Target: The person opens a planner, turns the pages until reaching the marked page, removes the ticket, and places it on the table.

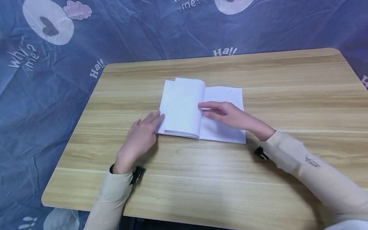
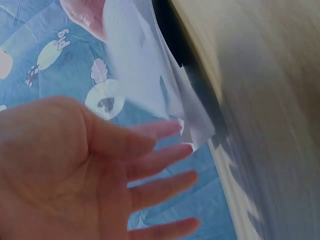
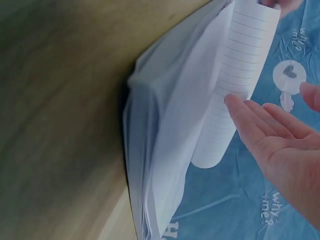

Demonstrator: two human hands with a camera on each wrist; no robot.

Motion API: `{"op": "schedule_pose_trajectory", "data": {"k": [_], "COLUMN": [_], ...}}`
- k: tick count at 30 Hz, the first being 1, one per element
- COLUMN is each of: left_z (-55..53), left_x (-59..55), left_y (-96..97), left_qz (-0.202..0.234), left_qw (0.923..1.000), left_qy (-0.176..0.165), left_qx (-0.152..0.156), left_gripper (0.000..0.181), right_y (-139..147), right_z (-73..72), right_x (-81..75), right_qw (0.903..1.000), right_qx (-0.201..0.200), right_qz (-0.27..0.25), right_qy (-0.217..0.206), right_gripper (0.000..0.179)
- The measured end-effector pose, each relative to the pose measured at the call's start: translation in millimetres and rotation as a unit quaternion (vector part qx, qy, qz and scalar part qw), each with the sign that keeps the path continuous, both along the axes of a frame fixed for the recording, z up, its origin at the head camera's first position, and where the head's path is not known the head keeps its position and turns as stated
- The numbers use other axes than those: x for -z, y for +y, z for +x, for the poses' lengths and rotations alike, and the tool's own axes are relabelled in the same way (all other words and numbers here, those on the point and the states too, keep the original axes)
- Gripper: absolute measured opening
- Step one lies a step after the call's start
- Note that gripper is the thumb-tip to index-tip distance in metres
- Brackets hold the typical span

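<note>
An open notebook [image 1: 222, 132] with ruled pages lies on the wooden table. One page [image 1: 185, 102] is folded over to the left, its bend rounded near the spine. My right hand [image 1: 225, 113] is over the notebook's middle, extended fingertips at that bend; the right wrist view shows the fingers straight against the ruled curve of the page [image 3: 240, 65]. At the notebook's lower left edge rests my left hand [image 1: 142, 132], fingers stretched out. In the left wrist view its fingers are spread, with fingertips by the paper's corner [image 2: 197, 122].
The light wood table [image 1: 178, 179] reaches out on all sides of the notebook, with rounded corners. Behind it and to the left hangs a blue cloth [image 1: 138, 32] with printed words and shapes. Both sleeves have a dark clip-like piece [image 1: 138, 175] near the wrist.
</note>
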State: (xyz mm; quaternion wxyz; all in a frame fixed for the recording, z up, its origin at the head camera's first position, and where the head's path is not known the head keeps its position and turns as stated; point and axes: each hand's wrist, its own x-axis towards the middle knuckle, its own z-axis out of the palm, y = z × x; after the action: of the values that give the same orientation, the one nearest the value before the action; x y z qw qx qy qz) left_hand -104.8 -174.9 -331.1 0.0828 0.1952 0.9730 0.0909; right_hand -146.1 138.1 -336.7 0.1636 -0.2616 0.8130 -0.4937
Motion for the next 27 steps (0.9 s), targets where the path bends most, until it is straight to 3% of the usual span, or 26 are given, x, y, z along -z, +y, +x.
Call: {"op": "schedule_pose_trajectory", "data": {"k": [2,5,10,15,19,27], "left_z": [-0.2,-0.4,0.6,3.2,4.3,4.1], "left_x": [-2.1,-3.7,-2.5,-0.5,1.1,3.0], "left_y": [0.2,2.2,6.9,9.0,9.0,8.8], "left_qz": [0.01,0.025,0.034,0.047,0.042,0.026], "left_qw": [0.9996,0.999,0.9994,0.9968,0.9943,0.9928], "left_qy": [0.015,0.024,0.005,-0.034,-0.056,-0.078], "left_qx": [-0.021,-0.026,0.012,0.055,0.08,0.087], "left_gripper": [0.068,0.06,0.049,0.049,0.049,0.049], "right_y": [-2,-5,-12,-20,-23,-25], "right_z": [0.3,1.4,4.2,8.7,13.4,15.8], "right_x": [0.9,2.7,6.7,10.1,9.4,8.0], "right_qw": [0.9999,0.9991,0.9933,0.9794,0.9689,0.9599], "right_qx": [-0.005,-0.018,-0.056,-0.1,-0.119,-0.127], "right_qz": [0.013,0.032,0.071,0.12,0.159,0.184], "right_qy": [0.008,0.024,0.072,0.128,0.148,0.17], "right_gripper": [0.042,0.044,0.046,0.049,0.051,0.049]}}
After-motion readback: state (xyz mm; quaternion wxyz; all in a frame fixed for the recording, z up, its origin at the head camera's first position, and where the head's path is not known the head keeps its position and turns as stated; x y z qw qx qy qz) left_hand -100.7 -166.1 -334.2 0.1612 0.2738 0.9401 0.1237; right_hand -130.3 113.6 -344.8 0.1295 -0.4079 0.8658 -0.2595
